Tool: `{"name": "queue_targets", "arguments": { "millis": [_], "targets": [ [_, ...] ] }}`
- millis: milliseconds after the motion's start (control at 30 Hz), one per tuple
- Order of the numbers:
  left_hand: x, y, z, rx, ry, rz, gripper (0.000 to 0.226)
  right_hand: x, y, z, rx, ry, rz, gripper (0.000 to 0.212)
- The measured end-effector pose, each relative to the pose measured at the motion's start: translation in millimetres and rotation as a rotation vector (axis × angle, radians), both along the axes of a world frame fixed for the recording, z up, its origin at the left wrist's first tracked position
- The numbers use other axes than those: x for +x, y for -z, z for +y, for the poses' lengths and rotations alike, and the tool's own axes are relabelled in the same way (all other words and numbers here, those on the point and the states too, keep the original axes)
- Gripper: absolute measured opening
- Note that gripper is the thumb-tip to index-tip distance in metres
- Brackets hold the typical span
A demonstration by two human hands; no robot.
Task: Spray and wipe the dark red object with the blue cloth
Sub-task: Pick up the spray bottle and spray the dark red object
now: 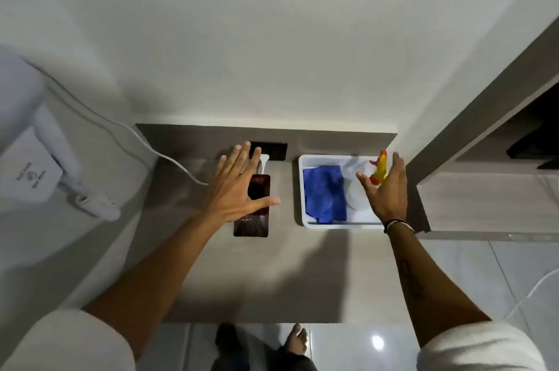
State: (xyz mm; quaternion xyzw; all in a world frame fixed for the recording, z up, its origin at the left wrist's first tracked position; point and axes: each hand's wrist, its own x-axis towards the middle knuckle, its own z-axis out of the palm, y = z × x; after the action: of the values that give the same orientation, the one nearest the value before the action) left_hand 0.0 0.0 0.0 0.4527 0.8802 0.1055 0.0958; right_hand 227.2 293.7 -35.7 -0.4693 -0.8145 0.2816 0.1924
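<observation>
A dark red flat object (pixel 251 227) lies on the grey counter, with a white plug at its far end. My left hand (pixel 239 183) hovers over its upper half, fingers spread, holding nothing. To the right stands a white tray (pixel 301 189) holding a folded blue cloth (pixel 324 192) and a white spray bottle (pixel 358 189) with a yellow and orange trigger head (pixel 380 169). My right hand (pixel 385 189) is open just beside the spray head, fingers apart and not closed around it.
A white cable (pixel 121 125) runs from the left wall to the plug. A white hair dryer in its wall holder (pixel 60 171) hangs at the left. A black socket panel (pixel 273 151) sits behind the red object. A counter edge and wall rise to the right.
</observation>
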Motion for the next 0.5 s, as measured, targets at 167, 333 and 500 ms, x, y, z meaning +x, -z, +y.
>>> {"name": "queue_targets", "arguments": {
  "millis": [167, 333, 500],
  "targets": [
    [-2, 22, -4, -0.074, 0.07, -0.002, 0.146, 0, 22, -7, -0.121, -0.018, 0.165, 0.093],
    [-3, 31, -6, -0.077, 0.131, 0.01, 0.153, -10, 35, -2, -0.128, 0.083, 0.249, 0.071],
    [-4, 30, -5, 0.033, 0.105, -0.038, 0.123, -17, 47, 13, -0.159, 0.152, 0.261, 0.055]
  ]
}}
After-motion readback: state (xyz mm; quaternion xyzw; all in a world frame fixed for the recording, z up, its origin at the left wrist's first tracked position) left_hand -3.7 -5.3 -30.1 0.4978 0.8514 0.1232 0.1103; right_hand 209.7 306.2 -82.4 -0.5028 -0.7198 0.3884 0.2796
